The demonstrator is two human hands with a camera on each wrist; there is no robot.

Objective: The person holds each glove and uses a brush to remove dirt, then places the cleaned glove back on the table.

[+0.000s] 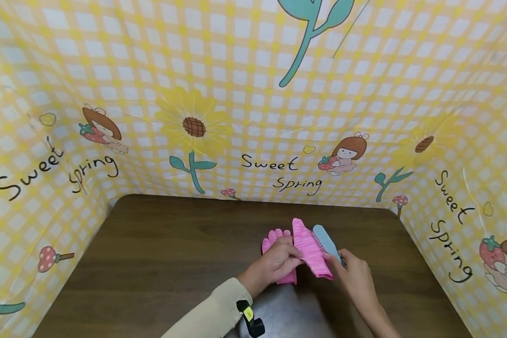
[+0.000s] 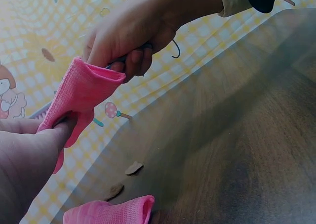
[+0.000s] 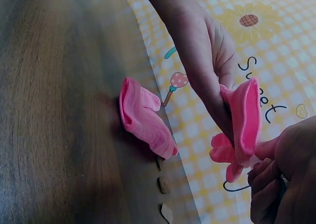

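My left hand (image 1: 280,259) pinches a pink knitted glove (image 1: 308,249) and holds it raised over the table, its open cuff towards me. In my right hand (image 1: 357,278) is a light blue brush (image 1: 326,239), gripped by its handle. The brush's bristle side faces the glove, right at its fabric. A thin hanging loop (image 2: 176,50) sticks out from the handle end in the left wrist view. Below lies a second pink glove (image 3: 148,117), flat on the table beside my left hand; in the head view its fingers point away from me.
Several small flat brownish pieces (image 3: 163,185) lie on the dark wooden table (image 1: 173,253) past the lying glove. A yellow checked cloth (image 1: 253,117) with printed flowers hangs around the table's back and sides. A dark wrist camera (image 1: 253,324) sits on my left sleeve.
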